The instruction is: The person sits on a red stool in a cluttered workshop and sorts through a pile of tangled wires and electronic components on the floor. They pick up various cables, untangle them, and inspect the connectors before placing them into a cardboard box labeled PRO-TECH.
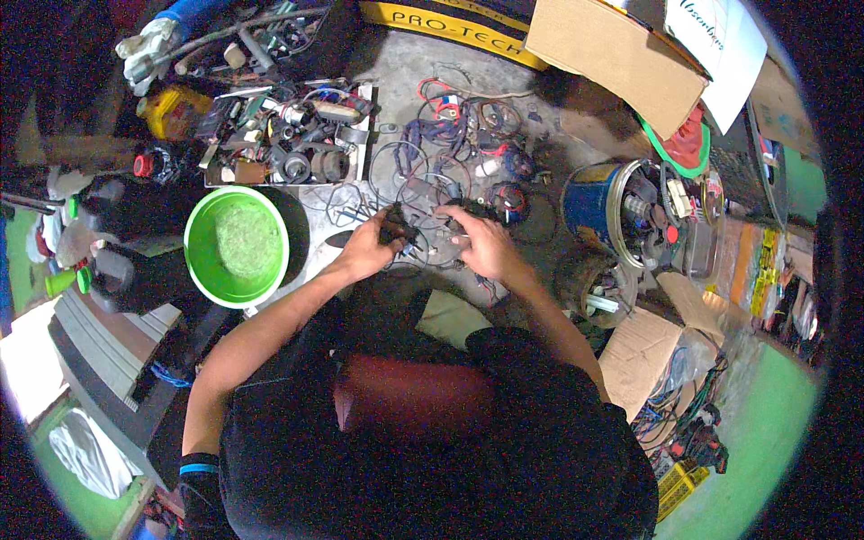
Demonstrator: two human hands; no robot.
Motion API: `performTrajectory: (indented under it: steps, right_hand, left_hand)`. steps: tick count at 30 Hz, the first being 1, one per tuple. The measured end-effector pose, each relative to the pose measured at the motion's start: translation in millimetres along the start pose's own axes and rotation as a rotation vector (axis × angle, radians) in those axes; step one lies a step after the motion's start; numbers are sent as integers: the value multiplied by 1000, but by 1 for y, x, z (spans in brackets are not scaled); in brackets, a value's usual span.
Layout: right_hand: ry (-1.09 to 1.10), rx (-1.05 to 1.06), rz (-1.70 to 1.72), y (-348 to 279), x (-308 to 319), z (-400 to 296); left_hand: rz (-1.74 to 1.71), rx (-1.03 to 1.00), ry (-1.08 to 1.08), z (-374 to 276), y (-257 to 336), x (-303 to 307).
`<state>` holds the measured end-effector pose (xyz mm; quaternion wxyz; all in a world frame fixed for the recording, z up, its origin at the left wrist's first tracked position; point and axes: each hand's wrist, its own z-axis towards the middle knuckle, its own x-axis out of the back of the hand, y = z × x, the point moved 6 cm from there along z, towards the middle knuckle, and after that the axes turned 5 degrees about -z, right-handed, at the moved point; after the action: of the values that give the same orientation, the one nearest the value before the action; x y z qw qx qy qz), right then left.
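My left hand [370, 248] grips a small dark object [398, 226], perhaps a clump of wiring or a blackened part; its exact kind is unclear. My right hand [487, 248] hovers just to the right, index finger and thumb apart, with nothing plainly between them. Thin loose wires [432, 182] lie tangled on the concrete floor [405, 61] beneath and beyond both hands. Farther out in that tangle are a dark blue cable bundle [408, 148] and a round part with red windings [507, 201].
Left stands a green plastic basin [199, 260] holding a pale, rough mass. Behind it, a shallow box [370, 135] is full of mixed parts. At right are a blue metal can [590, 199] of parts and an open cardboard box [638, 354] with cables. A yellow PRO-TECH box [445, 30] lies ahead.
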<state>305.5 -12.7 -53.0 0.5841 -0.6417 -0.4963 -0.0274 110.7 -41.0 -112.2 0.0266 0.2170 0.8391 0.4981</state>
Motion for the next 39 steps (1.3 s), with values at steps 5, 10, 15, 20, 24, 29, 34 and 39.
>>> performTrajectory:
  steps: [5, 10, 15, 20, 24, 29, 34, 39]
  right_hand:
    - [232, 209, 171, 13, -19, 7]
    - [23, -290, 607, 16, -33, 11]
    - [-15, -125, 425, 1, -40, 13]
    - [161, 21, 420, 5, -39, 9]
    - [237, 84, 163, -3, -22, 7]
    - [-5, 82, -96, -25, -34, 2]
    - [-235, -15, -204, -33, -47, 0]
    - [104, 89, 231, -20, -41, 2]
  left_hand:
    - [-45, 65, -79, 0, -5, -4]
    - [-206, 38, -90, -5, 9, -11]
    - [-373, 63, -138, -10, 46, -11]
    - [-150, 55, -104, -4, 29, -8]
    - [-280, 113, -144, -11, 34, -10]
    - [-399, 38, -149, -10, 51, -14]
    - [-42, -187, -77, -12, 51, -14]
    - [-82, -153, 56, -3, 40, 0]
